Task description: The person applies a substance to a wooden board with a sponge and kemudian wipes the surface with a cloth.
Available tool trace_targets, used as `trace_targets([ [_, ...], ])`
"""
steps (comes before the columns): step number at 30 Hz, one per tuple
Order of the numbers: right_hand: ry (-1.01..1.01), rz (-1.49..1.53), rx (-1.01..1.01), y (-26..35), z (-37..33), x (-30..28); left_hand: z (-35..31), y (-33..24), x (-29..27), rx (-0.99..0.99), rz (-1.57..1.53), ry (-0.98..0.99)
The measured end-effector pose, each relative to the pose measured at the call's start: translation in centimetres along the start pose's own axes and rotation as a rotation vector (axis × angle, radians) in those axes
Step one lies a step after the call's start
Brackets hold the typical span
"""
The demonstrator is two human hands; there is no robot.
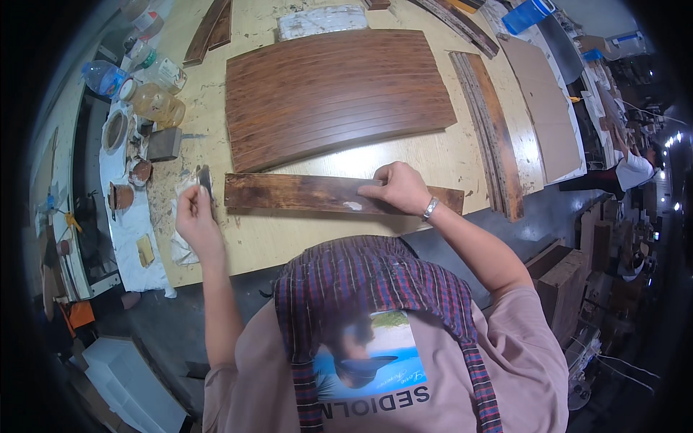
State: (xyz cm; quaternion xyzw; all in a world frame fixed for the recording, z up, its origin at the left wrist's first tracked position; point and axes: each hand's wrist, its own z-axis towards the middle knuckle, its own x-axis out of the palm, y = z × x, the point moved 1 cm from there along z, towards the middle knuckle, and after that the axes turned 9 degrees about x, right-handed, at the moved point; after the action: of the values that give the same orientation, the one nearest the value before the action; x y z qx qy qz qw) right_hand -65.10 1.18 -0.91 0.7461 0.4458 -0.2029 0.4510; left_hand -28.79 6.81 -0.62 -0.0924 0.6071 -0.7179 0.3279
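Observation:
A dark brown wooden strip (296, 195) lies crosswise on the table in front of me. My right hand (399, 189) grips it right of its middle, thumb on the upper face and fingers curled at the far edge. A pale patch (352, 206) marks the strip beside the thumb. Left of the strip, my left hand (198, 220) is closed around a small dark flat tool, like a putty knife (205, 177), pointing away from me. A crumpled white cloth or paper (182, 242) lies under that hand. Beyond the strip rests a large stack of brown wood-grain boards (336, 90).
Bottles and a jar (153, 102) stand at the left edge, near small pots (121, 196) and a grey block (164, 144). More wooden strips (491, 137) lie to the right beside brown cardboard (541, 108). Another person (635, 172) is at far right.

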Motion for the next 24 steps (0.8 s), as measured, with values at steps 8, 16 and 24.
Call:
trace_targets([
  [8, -0.005, -0.067, 0.008, 0.8, -2.0, 0.2, 5.2, 3.6, 1.4, 0.064, 0.045, 0.088],
  [16, -0.144, 0.399, -0.088, 0.6, -3.1, -0.8, 1.3, 3.8, -2.8, 0.185, 0.401, 0.064],
  [24, -0.173, 0.283, -0.009, 3.6, -4.1, -1.7, -0.4, 6.9, -5.4, 0.218, 0.976, 0.322],
])
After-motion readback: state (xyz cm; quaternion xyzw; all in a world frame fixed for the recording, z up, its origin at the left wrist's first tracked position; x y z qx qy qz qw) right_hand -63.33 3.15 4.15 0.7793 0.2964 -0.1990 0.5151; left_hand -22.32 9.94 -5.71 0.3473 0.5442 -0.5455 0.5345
